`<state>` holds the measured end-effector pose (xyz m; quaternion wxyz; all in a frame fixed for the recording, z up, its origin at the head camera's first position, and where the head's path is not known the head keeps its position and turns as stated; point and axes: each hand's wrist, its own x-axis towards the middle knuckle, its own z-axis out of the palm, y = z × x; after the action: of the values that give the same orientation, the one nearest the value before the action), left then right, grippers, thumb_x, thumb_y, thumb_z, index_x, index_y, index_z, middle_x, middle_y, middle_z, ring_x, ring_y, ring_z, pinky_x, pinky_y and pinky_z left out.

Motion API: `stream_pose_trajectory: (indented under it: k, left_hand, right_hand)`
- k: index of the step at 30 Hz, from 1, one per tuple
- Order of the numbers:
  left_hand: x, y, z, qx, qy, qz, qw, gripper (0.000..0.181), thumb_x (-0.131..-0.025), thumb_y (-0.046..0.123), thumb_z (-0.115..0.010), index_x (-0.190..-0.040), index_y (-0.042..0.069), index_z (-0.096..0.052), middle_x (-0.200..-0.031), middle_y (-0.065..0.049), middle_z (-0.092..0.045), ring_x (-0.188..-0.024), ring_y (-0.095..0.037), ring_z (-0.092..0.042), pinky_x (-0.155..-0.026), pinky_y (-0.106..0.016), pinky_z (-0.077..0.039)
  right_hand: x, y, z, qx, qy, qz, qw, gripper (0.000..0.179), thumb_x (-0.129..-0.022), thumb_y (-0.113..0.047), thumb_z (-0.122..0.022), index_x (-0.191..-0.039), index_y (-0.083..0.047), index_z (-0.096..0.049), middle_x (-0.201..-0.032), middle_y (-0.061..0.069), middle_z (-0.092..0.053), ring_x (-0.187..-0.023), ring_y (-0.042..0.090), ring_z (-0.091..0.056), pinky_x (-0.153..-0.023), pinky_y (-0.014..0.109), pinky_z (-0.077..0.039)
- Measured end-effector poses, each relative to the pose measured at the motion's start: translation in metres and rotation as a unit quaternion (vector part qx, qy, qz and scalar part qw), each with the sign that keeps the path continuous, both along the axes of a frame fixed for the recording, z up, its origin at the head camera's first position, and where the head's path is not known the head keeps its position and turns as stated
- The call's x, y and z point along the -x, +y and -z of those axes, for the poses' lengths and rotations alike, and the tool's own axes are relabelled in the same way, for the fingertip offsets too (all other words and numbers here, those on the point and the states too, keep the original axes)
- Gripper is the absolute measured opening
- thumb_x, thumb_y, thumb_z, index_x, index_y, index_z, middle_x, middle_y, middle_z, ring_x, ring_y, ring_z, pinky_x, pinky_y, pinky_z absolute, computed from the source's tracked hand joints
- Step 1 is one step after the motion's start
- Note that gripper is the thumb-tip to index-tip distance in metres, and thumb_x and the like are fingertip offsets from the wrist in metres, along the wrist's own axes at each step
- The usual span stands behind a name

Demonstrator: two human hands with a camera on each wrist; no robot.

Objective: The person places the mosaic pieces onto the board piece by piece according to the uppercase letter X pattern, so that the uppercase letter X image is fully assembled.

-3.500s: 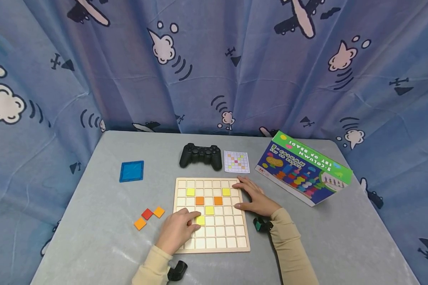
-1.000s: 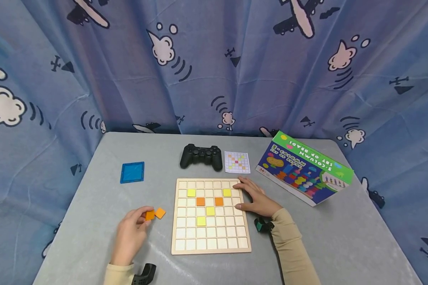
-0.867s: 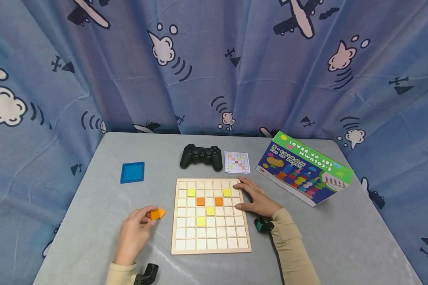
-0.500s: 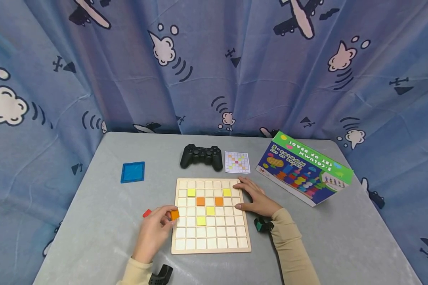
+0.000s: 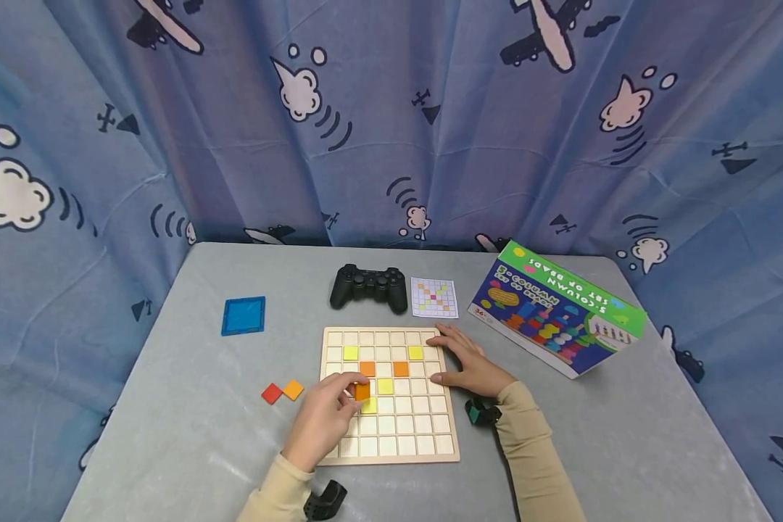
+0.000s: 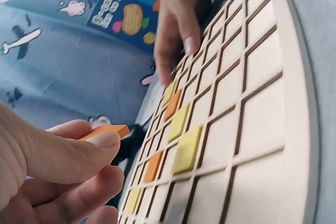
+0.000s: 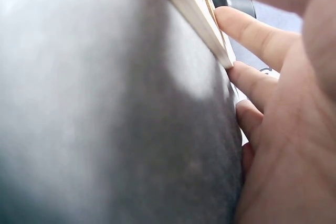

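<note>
Pinched between thumb and fingers of my left hand [image 5: 322,420] is a small orange square tile [image 5: 362,392]. In the left wrist view this tile [image 6: 118,129] is raised off the wooden grid board [image 5: 404,444]. Set in the board's cells are several yellow tiles, one [image 5: 385,386] near the middle, and two darker orange tiles, such as the right one [image 5: 401,369]. My right hand [image 5: 475,368] rests at the board's upper right edge with its fingers spread; in the right wrist view, fingertips [image 7: 239,69] touch the board's side.
A red tile [image 5: 272,394] and an orange tile [image 5: 293,390] lie left of the board. Behind are a blue tray [image 5: 243,316], a black game controller [image 5: 368,287] and a pattern card [image 5: 434,298]. A printed box [image 5: 554,308] stands at the right.
My left hand left a yellow tile on the board, picked up an orange tile from the table at the left, and carried it right over the board. My right hand stayed put.
</note>
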<state>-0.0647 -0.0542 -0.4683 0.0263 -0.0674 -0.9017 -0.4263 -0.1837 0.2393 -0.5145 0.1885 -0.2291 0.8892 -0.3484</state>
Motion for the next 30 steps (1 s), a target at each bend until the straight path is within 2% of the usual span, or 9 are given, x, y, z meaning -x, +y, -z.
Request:
stream_pose_trajectory:
  k: [5, 14, 17, 23, 30]
  left_hand:
    - [0.004, 0.013, 0.003, -0.012, 0.005, 0.021, 0.9997, 0.031, -0.079, 0.002, -0.075, -0.106, 0.016, -0.067, -0.091, 0.003, -0.064, -0.067, -0.005, -0.052, -0.062, -0.02, -0.046]
    - [0.01, 0.038, 0.01, -0.006, 0.006, 0.065, 0.9978, 0.026, -0.08, 0.004, -0.075, -0.103, 0.013, -0.067, -0.083, 0.002, -0.06, -0.066, -0.004, -0.05, -0.063, -0.02, -0.044]
    - [0.011, 0.045, 0.014, -0.003, 0.012, 0.073, 0.9973, 0.026, -0.08, 0.003, -0.074, -0.102, 0.013, -0.066, -0.081, 0.002, -0.06, -0.068, -0.004, -0.05, -0.064, -0.02, -0.044]
    - [0.011, 0.052, 0.02, -0.004, -0.006, 0.081, 0.9967, 0.028, -0.078, 0.001, -0.075, -0.101, 0.013, -0.066, -0.08, 0.003, -0.058, -0.064, -0.002, -0.049, -0.061, -0.018, -0.043]
    - [0.011, 0.056, 0.022, 0.03, -0.01, 0.078, 0.9964, 0.026, -0.078, 0.002, -0.075, -0.1, 0.013, -0.067, -0.078, 0.004, -0.056, -0.064, -0.003, -0.045, -0.059, -0.018, -0.04]
  right_hand:
    - [0.0, -0.001, 0.0, -0.007, -0.002, 0.006, 1.0, 0.066, -0.082, -0.047, -0.072, -0.139, -0.029, -0.044, -0.161, 0.002, -0.012, -0.148, 0.031, 0.001, -0.109, 0.065, -0.001]
    - [-0.001, -0.001, 0.001, -0.01, 0.0, 0.009, 0.9999, 0.066, -0.082, -0.047, -0.072, -0.138, -0.029, -0.045, -0.161, 0.002, -0.012, -0.148, 0.032, 0.001, -0.109, 0.066, -0.001]
    - [-0.001, -0.002, 0.001, -0.006, 0.0, 0.009, 0.9999, 0.065, -0.082, -0.046, -0.072, -0.138, -0.029, -0.045, -0.161, 0.002, -0.013, -0.148, 0.032, 0.001, -0.109, 0.066, -0.001]
    - [-0.001, -0.002, 0.001, -0.005, 0.0, 0.013, 0.9999, 0.064, -0.081, -0.047, -0.072, -0.137, -0.03, -0.046, -0.16, 0.002, -0.013, -0.147, 0.032, 0.001, -0.108, 0.067, -0.001]
    - [0.0, -0.002, 0.001, -0.008, 0.0, 0.013, 0.9999, 0.064, -0.081, -0.048, -0.072, -0.137, -0.03, -0.046, -0.16, 0.001, -0.013, -0.148, 0.031, 0.001, -0.109, 0.067, -0.001]
